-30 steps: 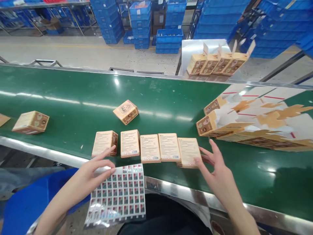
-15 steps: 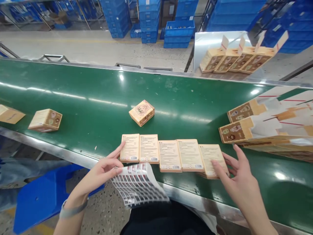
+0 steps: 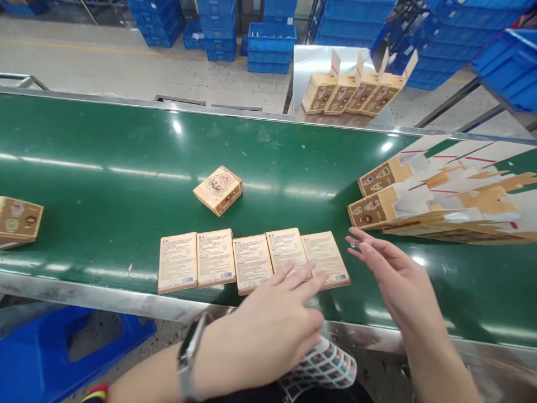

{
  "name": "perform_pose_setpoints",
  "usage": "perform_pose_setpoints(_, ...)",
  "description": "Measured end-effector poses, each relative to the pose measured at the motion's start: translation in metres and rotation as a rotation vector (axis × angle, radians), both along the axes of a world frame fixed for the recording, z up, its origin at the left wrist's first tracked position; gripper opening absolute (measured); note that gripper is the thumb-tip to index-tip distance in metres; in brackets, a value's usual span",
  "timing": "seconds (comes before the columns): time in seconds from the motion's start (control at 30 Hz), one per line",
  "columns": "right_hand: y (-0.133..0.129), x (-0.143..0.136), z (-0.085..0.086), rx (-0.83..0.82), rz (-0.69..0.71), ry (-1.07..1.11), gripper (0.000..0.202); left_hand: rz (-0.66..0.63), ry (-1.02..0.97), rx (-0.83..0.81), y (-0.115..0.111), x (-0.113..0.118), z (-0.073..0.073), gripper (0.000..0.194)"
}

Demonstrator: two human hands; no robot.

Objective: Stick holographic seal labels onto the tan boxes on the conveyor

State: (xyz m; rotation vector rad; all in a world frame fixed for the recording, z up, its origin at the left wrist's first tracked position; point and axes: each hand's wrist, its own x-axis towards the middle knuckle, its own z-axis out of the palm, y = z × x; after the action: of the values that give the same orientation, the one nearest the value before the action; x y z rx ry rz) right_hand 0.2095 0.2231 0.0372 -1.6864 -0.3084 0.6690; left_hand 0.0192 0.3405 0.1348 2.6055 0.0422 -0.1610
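My left hand [image 3: 268, 330] reaches across the front of a row of small tan boxes [image 3: 178, 260], fingers spread over the boxes on the right. Below its palm hangs a curled sticker sheet [image 3: 333, 364] with a white grid, held on the thumb side; the grip itself is hidden. My right hand [image 3: 396, 274] is raised just right of the rightmost box [image 3: 325, 257], apart from it. Its thumb and fingers pinch a tiny clear sticker [image 3: 354, 244]. The boxes lie flat, printed backs with barcodes facing up.
One box [image 3: 218, 190] lies alone mid-belt on the green conveyor [image 3: 104, 134], another box [image 3: 20, 221] at the far left. Opened cartons [image 3: 373, 210] with raised flaps lie at right. More cartons [image 3: 348, 92] stand on a metal side table. A blue stool [image 3: 42, 358] is below the belt edge.
My left hand has swung right with the sticker sheet, from the leftmost box to over the right boxes. My right hand has left the rightmost box and now pinches a sticker. The view shifted right.
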Motion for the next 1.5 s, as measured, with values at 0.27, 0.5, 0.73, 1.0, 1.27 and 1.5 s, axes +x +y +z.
perform_pose_setpoints(0.27,0.025,-0.025,-0.001,-0.059,-0.05,0.206,0.045,-0.161,0.07,0.142,0.006,0.019,-0.047,0.014)
perform_pose_setpoints(0.5,0.036,-0.042,-0.002,-0.083,-0.117,0.11,0.044,-0.215,0.109,0.155,0.02,0.015,-0.04,0.014)
perform_pose_setpoints(0.73,0.039,-0.057,-0.009,-0.213,-0.115,-0.202,0.037,-0.214,0.107,0.126,0.028,0.013,-0.038,0.018)
perform_pose_setpoints(1.0,0.056,-0.063,-0.023,-0.068,-0.316,-0.035,0.047,-0.268,0.063,0.116,0.038,0.004,-0.048,0.017)
perform_pose_setpoints(1.27,0.022,-0.018,0.0,-0.293,0.696,-0.609,0.101,-0.193,-0.097,-0.074,0.072,-0.022,-0.052,0.019)
perform_pose_setpoints(1.5,0.036,0.018,-0.024,-0.374,0.859,-0.986,0.09,-0.023,-0.011,-0.193,0.091,-0.047,-0.045,0.017)
